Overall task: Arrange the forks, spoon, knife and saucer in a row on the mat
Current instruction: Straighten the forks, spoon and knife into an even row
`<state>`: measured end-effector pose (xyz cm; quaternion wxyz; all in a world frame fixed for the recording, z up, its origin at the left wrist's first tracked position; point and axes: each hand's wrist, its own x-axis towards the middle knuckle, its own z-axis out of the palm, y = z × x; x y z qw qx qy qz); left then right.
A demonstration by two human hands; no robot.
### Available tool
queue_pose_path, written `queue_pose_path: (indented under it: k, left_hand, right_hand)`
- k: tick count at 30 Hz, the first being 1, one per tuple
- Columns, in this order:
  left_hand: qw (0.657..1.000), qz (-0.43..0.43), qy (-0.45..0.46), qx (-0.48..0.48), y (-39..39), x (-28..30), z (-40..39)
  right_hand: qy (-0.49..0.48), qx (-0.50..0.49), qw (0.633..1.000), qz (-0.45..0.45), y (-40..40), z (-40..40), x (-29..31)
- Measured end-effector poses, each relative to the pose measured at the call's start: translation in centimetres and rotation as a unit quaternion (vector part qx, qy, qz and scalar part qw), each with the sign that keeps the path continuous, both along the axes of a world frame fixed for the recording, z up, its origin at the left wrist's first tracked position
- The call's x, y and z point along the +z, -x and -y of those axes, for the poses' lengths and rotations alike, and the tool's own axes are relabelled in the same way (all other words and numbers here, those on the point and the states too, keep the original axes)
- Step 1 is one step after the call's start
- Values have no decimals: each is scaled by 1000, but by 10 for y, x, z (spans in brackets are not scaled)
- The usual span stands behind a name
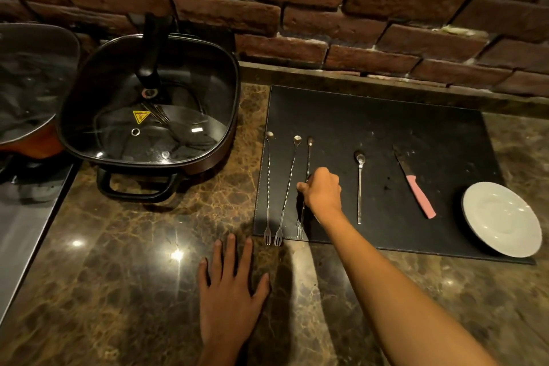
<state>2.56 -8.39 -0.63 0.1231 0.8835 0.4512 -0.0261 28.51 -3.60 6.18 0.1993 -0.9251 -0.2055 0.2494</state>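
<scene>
Third fork (307,157) — pinched mid-shaft by right hand (323,190) fingers (302,186).

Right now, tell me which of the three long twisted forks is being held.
The third fork, rightmost and nearest the spoon: the right hand pinches its stem. The other two forks lie untouched to its left.

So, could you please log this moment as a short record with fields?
surface: black mat on marble counter
row, left to right: first fork, second fork, third fork, spoon, pink-handled knife, white saucer
right hand: grips third fork
left hand: flat on counter
nearby: lidded electric pan
</scene>
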Motion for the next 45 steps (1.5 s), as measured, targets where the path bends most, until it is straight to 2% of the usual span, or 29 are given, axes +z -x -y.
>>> queue_pose_path:
  k: [5, 16, 24, 45]
  left_hand:
    - [1000, 2, -8, -3, 1, -1, 0]
    - [1000, 3, -7, 1, 1, -1, 1]
    - [1000, -7, -2, 1, 1, -1, 1]
    - [1000, -24, 0, -1, 1, -3, 2]
  right_hand:
    - [7, 4, 1000, 0, -6, -3, 2]
    - [17, -2, 998, -60, -15, -3, 2]
    - [14, 41, 999, -1, -13, 7, 2]
    - [22, 69, 997, 27, -6, 12, 2]
